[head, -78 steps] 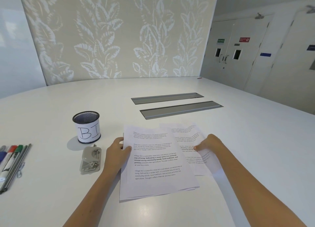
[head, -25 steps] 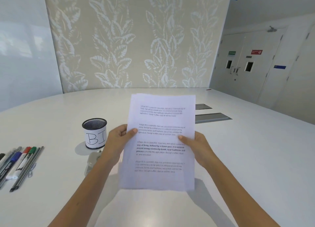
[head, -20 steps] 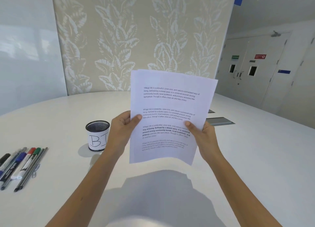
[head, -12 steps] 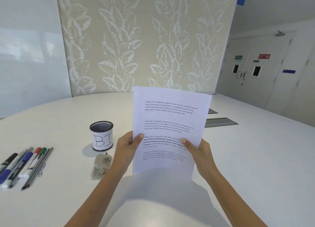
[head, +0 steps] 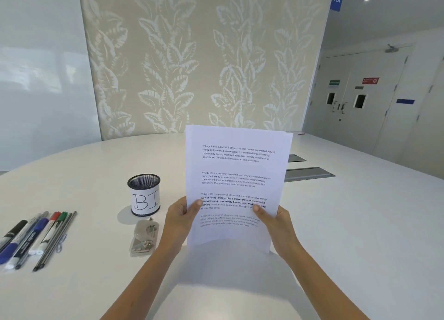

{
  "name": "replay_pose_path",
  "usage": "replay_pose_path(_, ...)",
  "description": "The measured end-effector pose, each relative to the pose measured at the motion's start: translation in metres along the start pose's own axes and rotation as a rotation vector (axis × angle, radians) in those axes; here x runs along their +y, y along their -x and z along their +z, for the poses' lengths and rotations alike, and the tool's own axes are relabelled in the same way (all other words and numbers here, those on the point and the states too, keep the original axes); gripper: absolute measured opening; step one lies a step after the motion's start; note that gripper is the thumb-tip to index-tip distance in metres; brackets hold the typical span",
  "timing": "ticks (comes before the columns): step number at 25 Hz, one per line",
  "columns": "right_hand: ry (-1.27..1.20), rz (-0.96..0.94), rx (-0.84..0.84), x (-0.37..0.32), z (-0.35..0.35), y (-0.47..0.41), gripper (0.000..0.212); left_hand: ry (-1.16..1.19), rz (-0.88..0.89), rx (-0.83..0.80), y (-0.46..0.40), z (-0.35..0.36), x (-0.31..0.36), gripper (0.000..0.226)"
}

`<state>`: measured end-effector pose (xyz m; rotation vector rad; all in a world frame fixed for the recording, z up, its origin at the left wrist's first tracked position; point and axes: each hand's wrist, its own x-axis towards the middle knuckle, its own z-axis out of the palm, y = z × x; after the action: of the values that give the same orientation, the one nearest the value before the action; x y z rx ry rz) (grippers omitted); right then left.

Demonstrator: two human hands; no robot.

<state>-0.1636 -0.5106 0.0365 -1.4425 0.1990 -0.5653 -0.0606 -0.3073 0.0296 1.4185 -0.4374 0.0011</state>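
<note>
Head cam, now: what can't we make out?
Head view.
Sheet count in the paper stack: front sheet covers the rest.
Fingers of left hand and right hand: behind the paper.
Left ends of table slots: behind the paper.
Labels on markers: blurred; some cut by left edge.
Text on door signs: too small.

Surface: broad white table (head: 348,223), far edge curved.
Left edge: markers and pens (head: 31,240) in a row, side by side; blue paper clip (head: 60,244) just beside.
Centre-left: black mesh cup (head: 144,194), upright, white label "BI".
Nearer than the cup: small grey metal desk tool (head: 144,238), lying flat.
Far right: two grey hatches (head: 308,174), flush in the tabletop.
</note>
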Motion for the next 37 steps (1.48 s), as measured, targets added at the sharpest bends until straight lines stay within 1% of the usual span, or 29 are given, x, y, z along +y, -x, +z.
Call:
replay_pose_path(1, 0.023, -0.01, 0.005, -0.004, -0.002, -0.002, 0.017, -0.041, 0.039, 0.009, -0.003, -0.001, 0.005, 0.02)
replay_pose_path(2, 0.043, -0.027, -0.005, -0.011, -0.004, -0.005, 0.017, -0.102, 0.096, 0.032, -0.009, -0.003, 0.014, 0.035)
replay_pose_path(4, 0.105, -0.056, -0.017, -0.034, -0.011, -0.015, 0.013, -0.324, 0.298, 0.125, -0.025, -0.009, 0.043, 0.071)
replay_pose_path(5, 0.167, -0.058, -0.012, -0.048, -0.016, -0.021, 0.009, -0.474, 0.429, 0.161, -0.034, -0.013, 0.061, 0.082)
replay_pose_path(6, 0.255, -0.056, -0.017, -0.063, -0.021, -0.028, 0.006, -0.608, 0.555, 0.177, -0.041, -0.017, 0.083, 0.088)
replay_pose_path(7, 0.365, -0.059, -0.046, -0.079, -0.026, -0.034, 0.004, -0.718, 0.637, 0.161, -0.047, -0.021, 0.104, 0.092)
replay_pose_path(8, 0.475, -0.066, -0.099, -0.094, -0.03, -0.04, 0.007, -0.802, 0.658, 0.111, -0.053, -0.025, 0.122, 0.095)
replay_pose_path(9, 0.584, -0.077, -0.169, -0.108, -0.033, -0.044, 0.01, -0.85, 0.624, 0.034, -0.057, -0.027, 0.139, 0.095)
replay_pose_path(10, 0.678, -0.084, -0.244, -0.121, -0.033, -0.047, 0.012, -0.833, 0.533, -0.077, -0.061, -0.03, 0.15, 0.092)
replay_pose_path(11, 0.751, -0.087, -0.308, -0.133, -0.033, -0.048, 0.013, -0.745, 0.409, -0.217, -0.063, -0.032, 0.159, 0.082)
replay_pose_path(13, 0.873, -0.122, -0.373, -0.15, -0.029, -0.049, 0.013, -0.512, 0.186, -0.484, -0.062, -0.034, 0.163, 0.048)
replay_pose_path(14, 0.931, -0.164, -0.386, -0.156, -0.026, -0.048, 0.013, -0.468, 0.134, -0.533, -0.06, -0.034, 0.159, 0.033)
replay_pose_path(15, 0.987, -0.194, -0.393, -0.159, -0.023, -0.048, 0.014, -0.45, 0.11, -0.534, -0.058, -0.034, 0.153, 0.026)
replay_pose_path(16, 1.041, -0.21, -0.391, -0.16, -0.023, -0.048, 0.015, -0.423, 0.095, -0.516, -0.057, -0.034, 0.146, 0.023)
replay_pose_path(17, 1.095, -0.214, -0.374, -0.162, -0.023, -0.048, 0.02, -0.379, 0.084, -0.492, -0.056, -0.035, 0.139, 0.024)
replay_pose_path(19, 1.16, -0.254, -0.266, -0.167, -0.032, -0.049, 0.043, -0.263, 0.056, -0.439, -0.055, -0.038, 0.126, 0.03)
replay_pose_path(20, 1.137, -0.304, -0.178, -0.169, -0.037, -0.05, 0.045, -0.209, 0.047, -0.409, -0.056, -0.041, 0.12, 0.033)
replay_pose_path(21, 1.052, -0.357, -0.078, -0.17, -0.043, -0.051, 0.038, -0.151, 0.046, -0.386, -0.058, -0.044, 0.114, 0.033)
replay_pose_path(22, 0.881, -0.385, 0.004, -0.17, -0.048, -0.05, 0.024, -0.082, 0.046, -0.365, -0.059, -0.047, 0.109, 0.03)
replay_pose_path(23, 0.636, -0.372, 0.039, -0.169, -0.05, -0.048, 0.014, 0.001, 0.037, -0.356, -0.059, -0.048, 0.105, 0.025)
replay_pose_path(24, 0.397, -0.33, 0.026, -0.165, -0.049, -0.045, 0.02, 0.086, 0.021, -0.352, -0.058, -0.048, 0.102, 0.023)
replay_pose_path(25, 0.227, -0.285, -0.018, -0.16, -0.048, -0.043, 0.027, 0.156, 0.006, -0.345, -0.058, -0.047, 0.099, 0.023)
replay_pose_path(26, 0.149, -0.242, -0.054, -0.152, -0.048, -0.043, 0.032, 0.197, -0.004, -0.329, -0.057, -0.044, 0.096, 0.023)
replay_pose_path(27, 0.119, -0.193, -0.099, -0.143, -0.045, -0.041, 0.034, 0.206, -0.006, -0.305, -0.055, -0.041, 0.093, 0.021)
replay_pose_path(29, 0.089, -0.131, -0.124, -0.123, -0.036, -0.037, 0.026, 0.162, 0.009, -0.242, -0.052, -0.034, 0.083, 0.016)
replay_pose_path(31, 0.05, -0.139, -0.057, -0.102, -0.028, -0.034, 0.022, 0.116, 0.034, -0.166, -0.049, -0.028, 0.073, 0.014)
replay_pose_path(34, 0.046, -0.198, 0.061, -0.076, -0.022, -0.027, 0.015, 0.096, 0.048, -0.114, -0.04, -0.021, 0.057, 0.014)
replay_pose_path(37, 0.065, -0.134, 0.138, -0.05, -0.025, -0.021, 0.008, 0.062, 0.02, -0.095, -0.028, -0.019, 0.039, 0.024)
